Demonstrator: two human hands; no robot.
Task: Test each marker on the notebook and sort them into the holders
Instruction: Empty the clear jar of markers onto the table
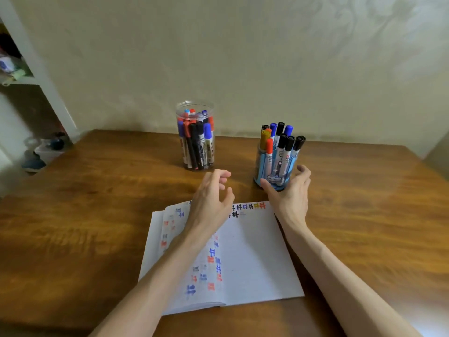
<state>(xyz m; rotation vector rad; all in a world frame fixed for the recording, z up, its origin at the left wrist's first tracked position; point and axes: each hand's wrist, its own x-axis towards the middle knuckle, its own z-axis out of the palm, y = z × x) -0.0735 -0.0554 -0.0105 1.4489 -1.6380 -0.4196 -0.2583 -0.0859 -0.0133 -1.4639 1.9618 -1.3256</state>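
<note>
An open notebook (252, 259) lies on the wooden table, its pages dotted with blue, red and black test marks. Beyond it on the left stands a clear round holder (195, 137) full of markers. On the right a blue holder (275, 166) carries several more markers, caps up. My left hand (212, 198) hovers above the notebook's top edge, fingers loosely curled, holding nothing. My right hand (290, 190) is cupped at the blue holder's near right side with thumb and fingers spread, and I cannot tell whether it touches the holder.
The wooden table (97, 203) reaches back to a pale wall. A white shelf unit (31, 69) and a small plastic box (49, 152) on the floor lie past the table's left corner.
</note>
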